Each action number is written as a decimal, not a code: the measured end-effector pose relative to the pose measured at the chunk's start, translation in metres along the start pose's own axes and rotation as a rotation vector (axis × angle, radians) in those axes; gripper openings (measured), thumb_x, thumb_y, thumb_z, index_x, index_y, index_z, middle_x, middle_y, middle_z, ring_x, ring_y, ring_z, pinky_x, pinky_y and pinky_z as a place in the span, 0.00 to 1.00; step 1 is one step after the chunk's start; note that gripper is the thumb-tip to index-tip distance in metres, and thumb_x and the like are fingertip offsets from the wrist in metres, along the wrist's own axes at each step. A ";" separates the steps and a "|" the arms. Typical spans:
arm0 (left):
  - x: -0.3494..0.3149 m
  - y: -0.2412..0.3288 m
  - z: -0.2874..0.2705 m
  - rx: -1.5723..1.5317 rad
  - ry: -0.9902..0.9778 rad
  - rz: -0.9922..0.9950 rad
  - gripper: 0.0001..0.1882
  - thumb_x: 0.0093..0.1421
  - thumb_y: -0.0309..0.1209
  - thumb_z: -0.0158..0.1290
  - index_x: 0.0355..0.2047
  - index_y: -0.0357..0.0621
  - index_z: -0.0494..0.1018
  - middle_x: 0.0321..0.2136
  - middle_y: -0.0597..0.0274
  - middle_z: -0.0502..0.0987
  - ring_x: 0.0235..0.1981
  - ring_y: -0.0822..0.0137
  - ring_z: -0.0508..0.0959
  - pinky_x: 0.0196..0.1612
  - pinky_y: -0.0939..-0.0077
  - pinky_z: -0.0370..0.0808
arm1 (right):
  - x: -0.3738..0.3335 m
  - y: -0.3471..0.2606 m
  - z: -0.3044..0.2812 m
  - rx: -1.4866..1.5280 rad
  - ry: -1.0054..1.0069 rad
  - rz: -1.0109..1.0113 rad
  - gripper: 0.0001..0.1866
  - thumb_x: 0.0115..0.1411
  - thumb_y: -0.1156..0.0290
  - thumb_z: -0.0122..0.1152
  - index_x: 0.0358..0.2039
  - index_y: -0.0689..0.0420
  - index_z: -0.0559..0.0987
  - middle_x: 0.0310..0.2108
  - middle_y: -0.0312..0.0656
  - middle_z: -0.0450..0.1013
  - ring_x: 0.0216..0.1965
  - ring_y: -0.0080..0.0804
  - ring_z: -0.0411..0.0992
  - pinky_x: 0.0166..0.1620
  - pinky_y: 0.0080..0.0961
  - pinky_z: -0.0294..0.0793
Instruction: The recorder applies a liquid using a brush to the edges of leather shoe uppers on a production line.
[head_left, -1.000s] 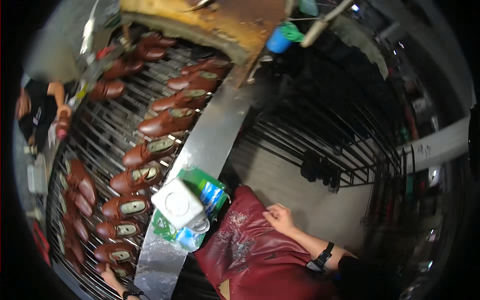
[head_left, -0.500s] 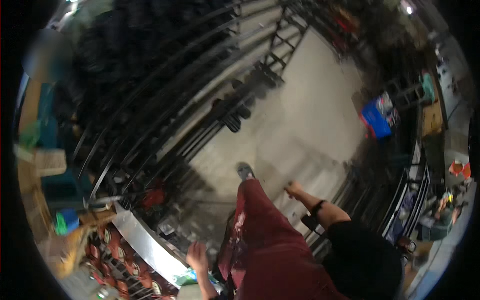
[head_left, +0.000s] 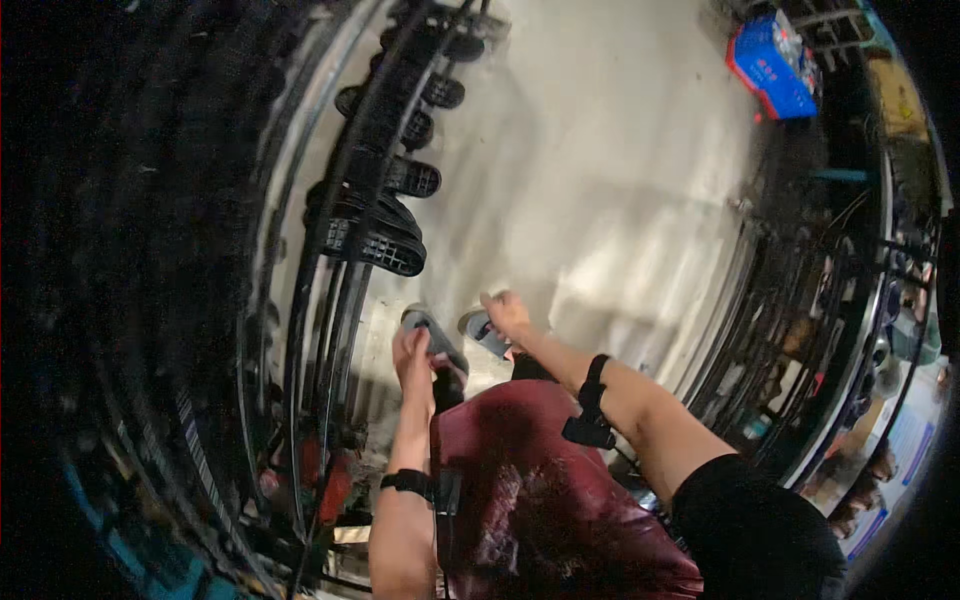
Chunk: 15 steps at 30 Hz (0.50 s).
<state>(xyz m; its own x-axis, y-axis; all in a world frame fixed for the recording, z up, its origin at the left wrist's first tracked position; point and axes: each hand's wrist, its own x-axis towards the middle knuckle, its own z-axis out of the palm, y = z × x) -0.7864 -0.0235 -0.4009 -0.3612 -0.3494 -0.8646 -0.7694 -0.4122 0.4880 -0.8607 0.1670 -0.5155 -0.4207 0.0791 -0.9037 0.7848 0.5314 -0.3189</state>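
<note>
Both of my hands hang in front of me above the floor, and I see nothing held in either. My left hand [head_left: 412,355] is loosely bent and open, over the grey shoe [head_left: 440,345] on my left foot. Slightly farther right, my right hand [head_left: 510,315] is also loosely open, its fingers half curled beside the other grey shoe [head_left: 478,328]. Motion blur softens the fingertips. Black straps with small boxes sit around both forearms. A dark red apron [head_left: 530,480], scuffed with pale marks, covers my front.
A black metal rack [head_left: 345,150] stands close on my left, with several black moulded sole-like pieces [head_left: 395,250] jutting out. Pale floor [head_left: 600,170] runs ahead. A blue and red box [head_left: 775,70] stands far right. Loaded shelving [head_left: 800,330] lines my right.
My view has turned, so the rack now runs along my left and the blue box lies farther ahead. Both hands have come closer together near my feet.
</note>
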 end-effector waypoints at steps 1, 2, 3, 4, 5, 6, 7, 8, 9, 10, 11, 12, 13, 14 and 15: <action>0.046 -0.008 0.006 -0.074 0.015 0.020 0.45 0.67 0.44 0.62 0.76 0.47 0.51 0.69 0.57 0.65 0.67 0.59 0.68 0.63 0.58 0.68 | 0.036 -0.003 0.014 0.079 0.058 -0.003 0.31 0.65 0.43 0.61 0.44 0.64 0.83 0.28 0.46 0.82 0.28 0.38 0.81 0.33 0.36 0.80; 0.099 -0.013 0.017 -0.156 0.021 0.052 0.47 0.66 0.44 0.63 0.77 0.48 0.49 0.71 0.58 0.62 0.68 0.59 0.66 0.64 0.56 0.66 | 0.079 -0.012 0.022 0.157 0.126 -0.020 0.33 0.63 0.41 0.64 0.48 0.63 0.82 0.32 0.46 0.82 0.33 0.36 0.81 0.33 0.34 0.80; 0.147 -0.012 0.034 -0.190 0.009 0.087 0.49 0.65 0.44 0.65 0.77 0.49 0.47 0.73 0.59 0.59 0.70 0.59 0.65 0.65 0.56 0.65 | 0.127 -0.025 0.020 0.258 0.053 -0.066 0.36 0.61 0.39 0.66 0.53 0.62 0.80 0.37 0.46 0.81 0.37 0.35 0.80 0.35 0.32 0.80; 0.181 -0.014 0.042 -0.221 0.021 0.105 0.52 0.64 0.43 0.66 0.78 0.50 0.45 0.74 0.59 0.56 0.71 0.59 0.63 0.66 0.57 0.64 | 0.161 -0.033 0.025 0.350 -0.041 -0.096 0.40 0.59 0.38 0.68 0.57 0.62 0.78 0.42 0.46 0.80 0.41 0.35 0.79 0.37 0.29 0.79; 0.207 -0.004 0.049 -0.329 -0.017 0.106 0.48 0.63 0.42 0.67 0.76 0.49 0.52 0.73 0.59 0.59 0.70 0.60 0.64 0.67 0.56 0.63 | 0.187 -0.057 0.038 0.437 -0.066 -0.103 0.43 0.59 0.37 0.69 0.61 0.61 0.75 0.46 0.46 0.78 0.45 0.35 0.78 0.42 0.30 0.79; 0.235 0.008 0.026 -0.413 -0.097 0.162 0.41 0.64 0.40 0.66 0.73 0.49 0.60 0.67 0.58 0.69 0.66 0.61 0.69 0.66 0.52 0.66 | 0.196 -0.106 0.069 0.538 -0.139 -0.127 0.47 0.58 0.36 0.69 0.64 0.61 0.72 0.51 0.47 0.77 0.49 0.34 0.77 0.48 0.30 0.78; 0.260 0.019 0.001 -0.498 -0.145 0.151 0.37 0.65 0.39 0.66 0.71 0.48 0.64 0.63 0.59 0.73 0.63 0.60 0.73 0.64 0.52 0.69 | 0.189 -0.145 0.089 0.617 -0.406 -0.211 0.47 0.57 0.37 0.72 0.65 0.61 0.71 0.53 0.46 0.76 0.54 0.35 0.75 0.54 0.34 0.74; 0.278 0.022 0.000 -0.595 -0.233 0.109 0.33 0.65 0.38 0.65 0.68 0.48 0.67 0.60 0.60 0.77 0.60 0.60 0.76 0.62 0.52 0.72 | 0.190 -0.164 0.086 0.684 -0.624 -0.289 0.48 0.56 0.39 0.75 0.66 0.61 0.70 0.55 0.46 0.76 0.60 0.36 0.72 0.61 0.38 0.71; 0.282 0.013 0.017 -0.590 -0.245 0.071 0.33 0.65 0.38 0.65 0.68 0.48 0.67 0.60 0.60 0.77 0.60 0.60 0.76 0.62 0.52 0.72 | 0.206 -0.152 0.077 0.691 -0.595 -0.261 0.48 0.56 0.39 0.75 0.66 0.61 0.70 0.55 0.46 0.76 0.60 0.36 0.72 0.61 0.38 0.71; 0.282 0.010 0.033 -0.585 -0.287 0.062 0.32 0.66 0.37 0.63 0.68 0.45 0.68 0.58 0.59 0.78 0.59 0.59 0.77 0.61 0.54 0.74 | 0.224 -0.147 0.073 0.735 -0.613 -0.300 0.47 0.54 0.43 0.78 0.65 0.60 0.71 0.57 0.45 0.75 0.63 0.37 0.69 0.63 0.40 0.67; 0.278 0.002 0.038 -0.577 -0.313 0.043 0.30 0.68 0.35 0.62 0.67 0.43 0.69 0.57 0.58 0.79 0.57 0.58 0.79 0.60 0.55 0.76 | 0.232 -0.134 0.074 0.783 -0.639 -0.323 0.46 0.53 0.46 0.81 0.64 0.60 0.72 0.58 0.45 0.74 0.66 0.37 0.65 0.64 0.42 0.64; 0.273 0.000 0.026 -0.565 -0.299 0.036 0.30 0.68 0.35 0.62 0.67 0.43 0.69 0.57 0.58 0.79 0.57 0.58 0.79 0.60 0.55 0.76 | 0.219 -0.129 0.078 0.796 -0.648 -0.309 0.46 0.53 0.46 0.81 0.64 0.60 0.72 0.58 0.45 0.74 0.66 0.37 0.65 0.64 0.42 0.64; 0.265 0.003 0.014 -0.497 -0.287 0.029 0.29 0.69 0.35 0.61 0.67 0.41 0.68 0.59 0.57 0.78 0.59 0.58 0.78 0.62 0.56 0.75 | 0.197 -0.129 0.073 0.762 -0.712 -0.281 0.46 0.51 0.49 0.83 0.63 0.61 0.73 0.58 0.46 0.74 0.65 0.38 0.66 0.64 0.42 0.64; 0.245 -0.008 0.000 -0.437 -0.271 0.000 0.28 0.69 0.34 0.59 0.67 0.38 0.68 0.60 0.56 0.77 0.60 0.57 0.77 0.63 0.57 0.75 | 0.169 -0.118 0.068 0.722 -0.767 -0.231 0.45 0.50 0.51 0.84 0.62 0.62 0.74 0.58 0.46 0.74 0.65 0.40 0.67 0.64 0.42 0.64; 0.215 -0.017 0.007 -0.490 -0.413 -0.091 0.28 0.71 0.34 0.57 0.69 0.40 0.66 0.63 0.54 0.75 0.62 0.56 0.76 0.66 0.56 0.73 | 0.162 -0.092 0.054 0.584 -0.586 -0.091 0.46 0.49 0.51 0.85 0.62 0.65 0.75 0.59 0.49 0.74 0.65 0.42 0.67 0.65 0.42 0.64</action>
<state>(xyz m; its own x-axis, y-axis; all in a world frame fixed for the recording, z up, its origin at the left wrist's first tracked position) -0.8543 -0.0852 -0.5959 -0.5541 0.0173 -0.8323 -0.5122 -0.7952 0.3245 -0.9764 0.0860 -0.6481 -0.3152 -0.4808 -0.8182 0.9370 -0.0210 -0.3487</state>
